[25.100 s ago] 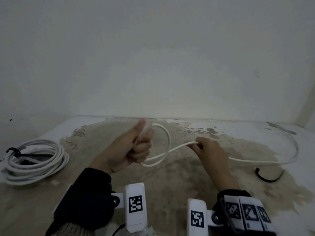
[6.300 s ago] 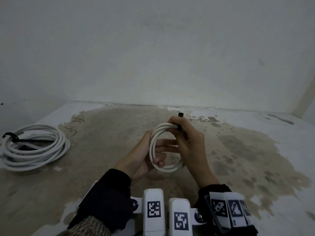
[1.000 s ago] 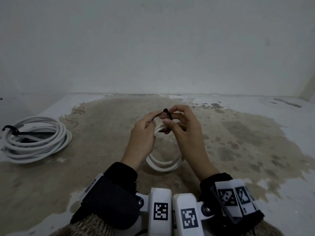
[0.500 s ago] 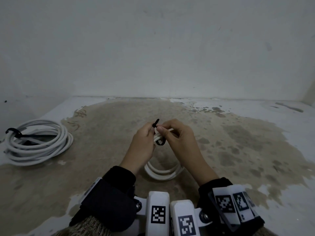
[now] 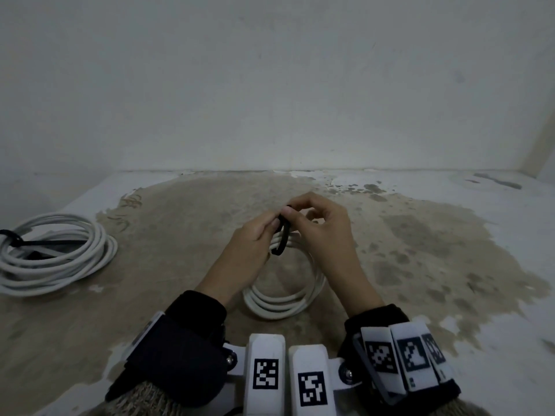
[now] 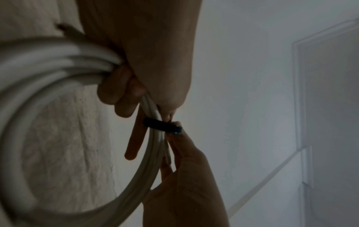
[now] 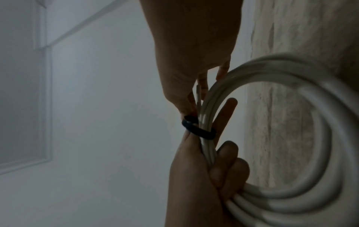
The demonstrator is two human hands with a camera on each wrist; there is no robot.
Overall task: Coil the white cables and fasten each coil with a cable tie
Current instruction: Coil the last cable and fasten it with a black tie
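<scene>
A small white cable coil (image 5: 282,301) stands upright between my hands, its lower arc near the stained floor. My left hand (image 5: 271,232) grips the top of the coil's strands (image 6: 48,64), its fingers curled round the bundle. A black cable tie (image 5: 282,238) is looped round those strands just past the left fingers (image 6: 161,125). My right hand (image 5: 292,213) pinches the tie at its top end with thumb and forefinger (image 7: 200,130). A larger white coil (image 5: 54,256) with a black tie (image 5: 12,238) lies on the floor at the far left.
The floor (image 5: 420,250) is pale with a big brown stain. A plain wall (image 5: 270,85) rises about an arm's length ahead, and a corner shows at the far right. Marker blocks sit on both wrists at the bottom of the head view.
One second ago the tie was held above the coil between both hands' fingertips. It has since come down into a loop round the strands, and its upright tail no longer shows.
</scene>
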